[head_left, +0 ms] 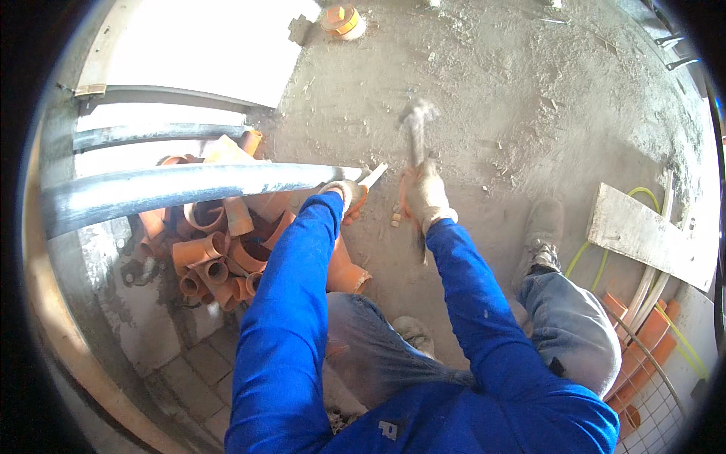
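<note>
My right hand (425, 191), in a pale work glove, is closed round the handle of a hammer (417, 140). The hammer's head points away from me and is smeared by motion. My left hand (351, 195), gloved too, grips a short, light-coloured strip, probably wood (374, 175), which sticks out to the upper right. Just behind that hand ends a long grey pipe (197, 181), coming in from the left; whether the hand touches it I cannot tell. Small pale chips (395, 219) lie on the floor between my hands.
Orange pipe fittings (227, 257) are heaped left of my left arm. An orange-capped pipe stub (342, 21) rises from the rough concrete floor (499, 98). To the right lie a board (643, 231), a yellow-green cable (578, 257), orange pipes (643, 352) and wire mesh (650, 416).
</note>
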The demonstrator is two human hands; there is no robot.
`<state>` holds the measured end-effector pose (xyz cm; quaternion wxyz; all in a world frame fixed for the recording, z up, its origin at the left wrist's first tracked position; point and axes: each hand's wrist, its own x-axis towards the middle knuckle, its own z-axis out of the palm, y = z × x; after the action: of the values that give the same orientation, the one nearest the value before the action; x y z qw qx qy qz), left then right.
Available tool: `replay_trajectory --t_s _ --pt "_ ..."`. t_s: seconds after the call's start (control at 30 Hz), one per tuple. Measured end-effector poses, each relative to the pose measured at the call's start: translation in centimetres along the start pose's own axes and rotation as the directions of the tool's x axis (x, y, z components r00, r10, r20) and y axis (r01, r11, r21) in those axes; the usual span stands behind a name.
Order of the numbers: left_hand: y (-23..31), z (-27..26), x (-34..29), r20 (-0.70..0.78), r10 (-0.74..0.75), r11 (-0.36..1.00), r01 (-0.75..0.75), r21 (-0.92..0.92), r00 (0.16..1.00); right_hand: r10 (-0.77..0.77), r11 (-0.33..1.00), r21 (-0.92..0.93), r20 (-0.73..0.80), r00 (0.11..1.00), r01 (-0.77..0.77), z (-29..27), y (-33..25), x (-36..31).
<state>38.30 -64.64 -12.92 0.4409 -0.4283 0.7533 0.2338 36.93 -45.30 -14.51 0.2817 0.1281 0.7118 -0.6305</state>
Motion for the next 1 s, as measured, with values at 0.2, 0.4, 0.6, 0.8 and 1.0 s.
replay_trajectory --t_s 0.2,0.4,0.6,0.8,1.0 --pt "-0.2 0.0 1.7 0.045 -0.081 0.992 0.085 -0.093 0.996 0.264 0.934 0.184 0.225 0.938 -0.307 -2.5 -1.1 0.4" --pt "-0.5 -0.1 2.2 0.149 -0.029 0.993 0.045 -0.108 0.988 -0.138 0.824 0.521 -0.198 0.97 0.223 -3.2 -2.3 1.2" --pt "0.4 0.7 0.8 -0.147 0.103 0.991 -0.087 0.106 0.984 0.385 0.891 0.099 0.353 0.853 -0.443 -1.0 1.2 0.3" --pt "-0.3 0.1 2.6 0.155 -0.109 0.985 0.128 -0.119 0.982 0.033 0.86 0.511 -0.059 0.998 0.001 -3.6 -4.2 1.1" --pt "2.0 -0.3 -1.3 -0.015 0.05 0.975 -0.045 0.219 0.999 0.302 0.948 -0.205 0.326 0.896 -0.245 -1.6 -1.0 -0.1"
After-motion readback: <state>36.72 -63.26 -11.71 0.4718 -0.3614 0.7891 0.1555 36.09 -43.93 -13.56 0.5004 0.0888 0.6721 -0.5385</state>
